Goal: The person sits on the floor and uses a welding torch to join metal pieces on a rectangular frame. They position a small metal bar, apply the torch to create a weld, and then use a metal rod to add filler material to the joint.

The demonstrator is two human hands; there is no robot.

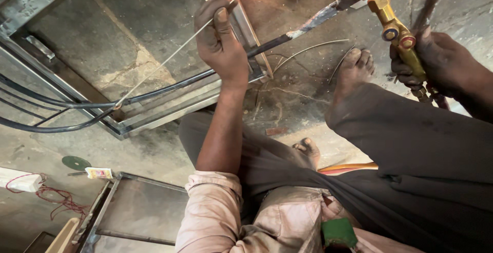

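Left hand (220,40): closed tight around a thin wire rod (174,53).
Right hand (436,65): wrapped around a brass torch (393,24).
Metal frame (169,112): laid on the floor.

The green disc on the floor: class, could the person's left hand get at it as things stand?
Probably not at once: the left hand is shut on a thin rod above the metal frame; the green disc lies apart, unobstructed.
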